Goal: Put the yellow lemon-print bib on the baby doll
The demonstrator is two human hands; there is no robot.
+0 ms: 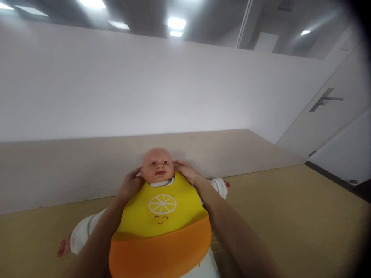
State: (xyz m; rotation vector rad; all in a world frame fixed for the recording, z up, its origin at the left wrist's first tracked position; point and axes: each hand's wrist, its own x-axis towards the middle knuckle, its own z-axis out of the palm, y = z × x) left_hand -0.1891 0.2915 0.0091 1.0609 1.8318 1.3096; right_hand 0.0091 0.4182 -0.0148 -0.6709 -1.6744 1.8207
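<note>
A bald baby doll (157, 162) in white clothes leans back with its head up and both arms spread out. Over its chest lies a yellow bib (162, 224) with a white citrus slice, a small smiling face and an orange catch pocket along the bottom. At the left side of the doll's neck, my left hand (132, 182) is closed on the neck end of the bib, its fingertips hidden behind the head. My right hand (188, 172) grips the bib's other neck end, fingers curled behind the neck. The strap ends are out of sight.
The doll rests on a tan surface (275, 216), close to a low beige upright panel (72, 170). Behind rises a white wall (130, 88) with glass above it. A door with a metal handle (324, 99) stands at the right.
</note>
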